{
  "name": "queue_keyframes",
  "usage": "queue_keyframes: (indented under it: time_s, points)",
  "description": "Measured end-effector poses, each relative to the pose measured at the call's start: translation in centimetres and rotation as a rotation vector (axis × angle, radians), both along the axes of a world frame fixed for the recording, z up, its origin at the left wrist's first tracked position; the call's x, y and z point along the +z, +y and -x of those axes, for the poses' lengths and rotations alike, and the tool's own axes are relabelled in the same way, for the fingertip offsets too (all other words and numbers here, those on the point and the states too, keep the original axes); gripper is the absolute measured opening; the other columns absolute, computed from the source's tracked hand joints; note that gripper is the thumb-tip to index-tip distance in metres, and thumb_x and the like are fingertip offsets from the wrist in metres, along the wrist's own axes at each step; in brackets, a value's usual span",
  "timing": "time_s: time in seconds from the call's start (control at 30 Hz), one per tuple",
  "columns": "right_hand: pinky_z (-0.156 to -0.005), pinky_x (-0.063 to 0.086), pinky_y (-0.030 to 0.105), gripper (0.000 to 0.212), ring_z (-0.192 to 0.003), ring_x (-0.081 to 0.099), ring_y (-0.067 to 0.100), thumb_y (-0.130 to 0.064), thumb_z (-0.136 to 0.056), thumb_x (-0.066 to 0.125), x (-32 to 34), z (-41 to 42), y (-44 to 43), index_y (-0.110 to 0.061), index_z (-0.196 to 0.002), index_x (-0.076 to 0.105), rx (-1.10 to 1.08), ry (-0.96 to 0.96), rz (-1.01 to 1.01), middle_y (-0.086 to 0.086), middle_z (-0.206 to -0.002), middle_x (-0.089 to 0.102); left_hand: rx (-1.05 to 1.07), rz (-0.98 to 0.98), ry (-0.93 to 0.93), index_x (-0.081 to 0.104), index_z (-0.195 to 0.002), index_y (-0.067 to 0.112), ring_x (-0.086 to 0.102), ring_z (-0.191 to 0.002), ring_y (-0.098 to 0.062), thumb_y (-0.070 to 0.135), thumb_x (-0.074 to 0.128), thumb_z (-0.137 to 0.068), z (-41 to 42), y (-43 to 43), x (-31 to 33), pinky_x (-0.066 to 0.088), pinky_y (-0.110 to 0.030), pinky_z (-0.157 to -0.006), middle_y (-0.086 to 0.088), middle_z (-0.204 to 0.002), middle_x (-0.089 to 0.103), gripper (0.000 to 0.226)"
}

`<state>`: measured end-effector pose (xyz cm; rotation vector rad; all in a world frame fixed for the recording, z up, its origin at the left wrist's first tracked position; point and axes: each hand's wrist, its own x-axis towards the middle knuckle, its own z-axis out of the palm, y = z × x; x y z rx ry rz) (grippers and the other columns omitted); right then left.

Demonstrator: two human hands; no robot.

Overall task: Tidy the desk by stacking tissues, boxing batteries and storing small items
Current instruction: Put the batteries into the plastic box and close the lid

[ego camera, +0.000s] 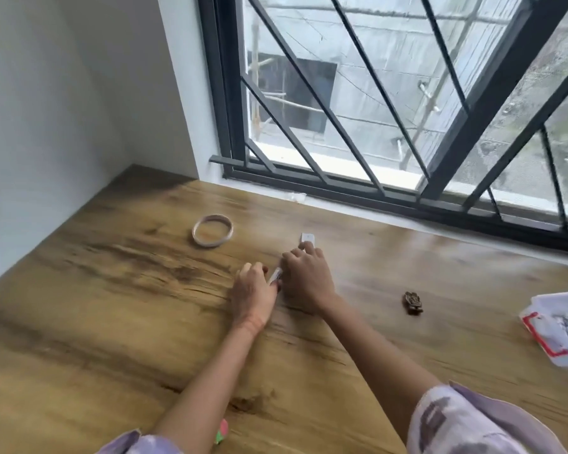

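Head view: a small white flat rectangular item (308, 237) lies on the wood-grain table (112, 306), touching the right hand's (305, 280) fingertips. Judged light, stiff and smooth; best pinched by its side edges. Its long axis cannot be told. The right grip is loosely curled, closed on nothing. The left hand (253, 290) is clamped on a thin printed white strip (275, 276), slanting up-right. A pale ring-shaped bangle (212, 230) lies apart, left.
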<state>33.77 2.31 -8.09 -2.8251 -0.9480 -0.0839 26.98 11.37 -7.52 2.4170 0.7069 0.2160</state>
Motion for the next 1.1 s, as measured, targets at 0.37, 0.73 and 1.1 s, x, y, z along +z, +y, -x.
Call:
queue_keyframes:
  time_s: [0.37, 0.73, 1.1]
  points:
    - [-0.072, 0.048, 0.035, 0.023, -0.087, 0.062, 0.031, -0.002, -0.082, 0.055, -0.4, 2.5, -3.1, -0.006, -0.101, 0.067, -0.226, 0.120, -0.465, 0.013, -0.099, 0.068, 0.024, 0.304, -0.022, 0.074, -0.091, 0.010, 0.064, -0.095, -0.026, 0.027, 0.069, -0.079, -0.4, -0.9, 0.3, 0.044, -0.025, -0.076, -0.010, -0.095, 0.073, 0.022]
    - [-0.073, 0.044, 0.007, 0.018, -0.083, 0.062, 0.006, -0.011, -0.085, 0.063, 2.0, 5.1, -12.6, -0.009, -0.102, 0.069, -0.491, 0.378, -0.857, 0.005, -0.094, 0.072, -0.044, 1.014, -0.012, 0.069, -0.089, -0.003, 0.060, -0.053, -0.008, 0.008, 0.070, -0.079, -1.2, -10.3, 0.6, 0.055, -0.020, -0.057, -0.009, -0.070, 0.066, 0.015]
    - [-0.067, 0.052, 0.017, 0.018, -0.073, 0.066, 0.007, -0.012, -0.071, 0.078, 6.1, 4.8, -29.4, -0.013, -0.083, 0.064, -0.618, 0.344, -0.991, 0.004, -0.079, 0.070, -0.240, 1.138, 0.010, 0.070, -0.077, 0.005, 0.064, -0.062, -0.017, 0.008, 0.066, -0.083, -1.3, -26.0, 3.1, 0.057, -0.026, -0.070, -0.010, -0.067, 0.067, 0.007]
